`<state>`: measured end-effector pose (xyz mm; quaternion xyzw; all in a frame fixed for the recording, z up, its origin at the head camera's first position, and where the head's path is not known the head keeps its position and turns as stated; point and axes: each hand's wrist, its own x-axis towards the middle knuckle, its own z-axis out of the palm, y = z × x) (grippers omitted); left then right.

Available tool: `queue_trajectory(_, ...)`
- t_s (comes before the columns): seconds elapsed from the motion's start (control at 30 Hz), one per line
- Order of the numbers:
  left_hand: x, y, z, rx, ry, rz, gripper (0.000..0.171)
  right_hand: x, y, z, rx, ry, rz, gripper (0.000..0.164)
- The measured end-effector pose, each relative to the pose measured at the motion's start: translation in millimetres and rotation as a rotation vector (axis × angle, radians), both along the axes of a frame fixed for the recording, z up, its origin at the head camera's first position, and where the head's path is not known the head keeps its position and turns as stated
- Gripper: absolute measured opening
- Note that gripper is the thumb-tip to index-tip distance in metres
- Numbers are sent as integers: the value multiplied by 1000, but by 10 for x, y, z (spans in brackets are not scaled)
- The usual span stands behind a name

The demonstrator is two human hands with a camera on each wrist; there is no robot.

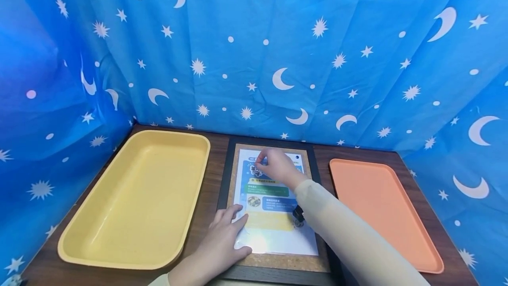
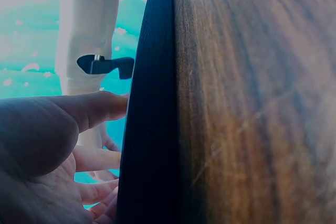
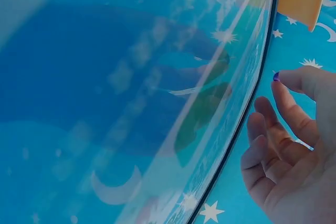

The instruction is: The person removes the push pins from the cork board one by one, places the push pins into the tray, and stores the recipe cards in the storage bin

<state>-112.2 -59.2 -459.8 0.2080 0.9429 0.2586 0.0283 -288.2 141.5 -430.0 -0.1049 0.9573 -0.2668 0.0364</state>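
Observation:
A corkboard (image 1: 274, 261) in a black frame lies on the table, with a printed poster (image 1: 263, 191) in a shiny clear cover on it. My right hand (image 1: 275, 167) is above the poster's upper part, pinching a small purple pushpin (image 3: 276, 76) between thumb and index finger; the other fingers curl loosely. In the right wrist view, the glossy sheet reflects the hand. My left hand (image 1: 222, 242) rests over the board's left side, fingers spread, fingertips on the poster's left edge. The left wrist view shows the fingers beside the black frame (image 2: 149, 103).
On the left stands a deep yellow tub (image 1: 139, 197); an orange tray (image 1: 377, 206) lies on the right. Both sit on a dark wooden table (image 1: 208, 175). A blue curtain (image 1: 254, 56) with moons and stars surrounds the table. A black clip-like piece (image 1: 298, 214) is at the right sleeve.

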Motion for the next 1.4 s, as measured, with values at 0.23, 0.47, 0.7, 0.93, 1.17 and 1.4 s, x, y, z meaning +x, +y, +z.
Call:
queue_trajectory(0.23, -3, -6, 4, 13, -2, 8, 74, 42, 212, 125, 11, -39, -41, 18)
queue_trajectory(0.47, 7, -4, 5, 12, -4, 15, 74, 25, 602, 262, -13, -47, -118, 20)
queue_trajectory(0.7, 7, -9, 8, 7, -2, 12, 74, 90, 929, 254, -15, -28, -160, 23)
queue_trajectory(0.93, 11, -14, 5, 6, -10, 10, 75, 185, 1299, 203, 6, 7, -181, 22)
queue_trajectory(1.17, 14, -20, 0, 11, -11, 18, 75, 285, 1597, 152, 28, -5, -201, 22)
queue_trajectory(1.4, 10, -26, 2, 1, -2, 16, 75, 402, 1817, 115, 67, -46, -235, 23)
